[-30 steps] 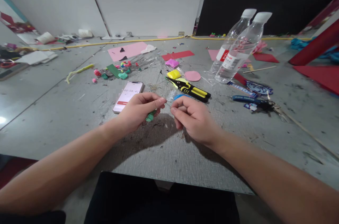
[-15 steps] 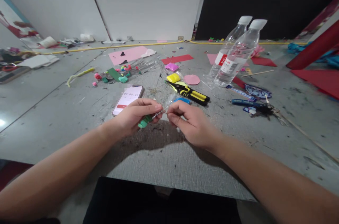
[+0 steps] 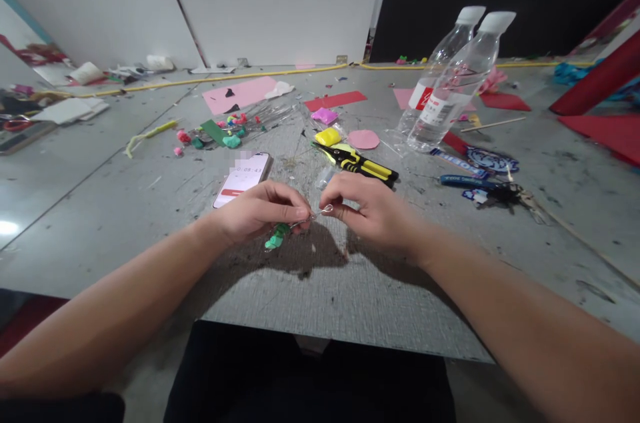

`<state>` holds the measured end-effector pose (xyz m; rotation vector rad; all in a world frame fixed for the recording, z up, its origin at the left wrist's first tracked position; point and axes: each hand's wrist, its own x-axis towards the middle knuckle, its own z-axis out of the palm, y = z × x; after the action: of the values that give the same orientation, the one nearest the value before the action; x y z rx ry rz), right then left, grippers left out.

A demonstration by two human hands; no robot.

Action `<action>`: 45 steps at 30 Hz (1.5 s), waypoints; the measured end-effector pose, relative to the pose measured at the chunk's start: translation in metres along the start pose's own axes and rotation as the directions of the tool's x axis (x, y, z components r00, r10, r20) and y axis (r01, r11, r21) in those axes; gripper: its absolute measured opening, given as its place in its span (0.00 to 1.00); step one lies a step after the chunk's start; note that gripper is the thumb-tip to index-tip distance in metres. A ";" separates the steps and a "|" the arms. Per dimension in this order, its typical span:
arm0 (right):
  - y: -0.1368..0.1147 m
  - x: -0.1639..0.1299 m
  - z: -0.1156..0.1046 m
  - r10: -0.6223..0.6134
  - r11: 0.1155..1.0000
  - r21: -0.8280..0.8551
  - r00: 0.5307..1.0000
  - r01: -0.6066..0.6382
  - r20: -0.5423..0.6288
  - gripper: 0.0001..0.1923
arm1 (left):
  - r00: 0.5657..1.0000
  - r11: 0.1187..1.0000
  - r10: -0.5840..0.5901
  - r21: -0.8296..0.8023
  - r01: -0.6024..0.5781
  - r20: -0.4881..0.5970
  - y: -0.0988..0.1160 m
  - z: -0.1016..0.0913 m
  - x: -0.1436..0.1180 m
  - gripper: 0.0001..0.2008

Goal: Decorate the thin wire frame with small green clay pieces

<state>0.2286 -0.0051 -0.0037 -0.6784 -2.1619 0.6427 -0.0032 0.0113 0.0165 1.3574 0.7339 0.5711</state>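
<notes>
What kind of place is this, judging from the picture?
Probably a craft or hobby workspace. The scratched grey table is littered with coloured paper sheets and small clay pieces, yellow-handled pliers lie near, and the left hand and right hand pinch a thin wire between them.

It was a craft workroom: a scuffed grey table (image 3: 125, 209) was littered with cut coloured paper (image 3: 239, 94), clay lumps (image 3: 232, 141), yellow-handled wire cutters (image 3: 357, 163) and wire scraps, against plain white panel walls (image 3: 275, 3).

Even overhead light, soft shadows under hands, edges warped, perhaps slight blur.
</notes>
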 end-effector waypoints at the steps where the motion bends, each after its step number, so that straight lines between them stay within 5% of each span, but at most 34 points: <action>1: 0.000 0.000 -0.001 -0.005 1.000 0.010 1.000 0.005 0.012 0.07 | 1.000 1.000 0.004 0.030 -0.005 0.018 0.000 -0.001 0.000 0.09; 7: -0.003 -0.002 -0.003 -0.138 0.968 -0.197 0.985 0.156 0.103 0.08 | 0.978 0.944 -0.076 0.329 0.007 0.196 0.002 -0.009 0.001 0.09; 12: -0.010 -0.006 -0.001 -0.262 0.798 -0.515 0.950 0.313 0.172 0.13 | 0.963 0.901 -0.146 0.432 0.036 0.226 0.003 -0.006 0.004 0.06; 20: -0.022 -0.009 -0.001 -0.406 0.543 -0.704 0.877 0.459 0.259 0.16 | 0.976 0.882 -0.190 0.455 0.122 0.106 0.005 0.006 0.002 0.09; 29: -0.033 -0.009 0.000 -0.431 0.445 -0.790 0.874 0.422 0.225 0.15 | 0.984 0.900 -0.153 0.399 0.175 -0.087 0.001 0.015 0.004 0.07; 38: -0.034 -0.012 -0.001 -0.334 0.543 -0.774 0.930 0.325 0.156 0.14 | 0.988 0.917 -0.049 0.386 0.103 -0.146 -0.003 0.016 0.004 0.05; 42: -0.028 -0.011 0.006 -0.373 0.722 -0.649 0.925 0.240 -0.073 0.11 | 0.992 0.895 -0.008 0.442 0.062 -0.124 -0.001 0.017 0.003 0.07; 45: -0.021 -0.012 0.014 -0.248 0.886 -0.458 0.909 0.073 -0.335 0.10 | 0.992 0.883 0.043 0.468 0.018 -0.118 0.000 0.019 0.004 0.06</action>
<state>0.2188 -0.0314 -0.0052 -0.7686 -1.9660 -0.0831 0.0136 0.0016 0.0170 1.7871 1.0117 0.5090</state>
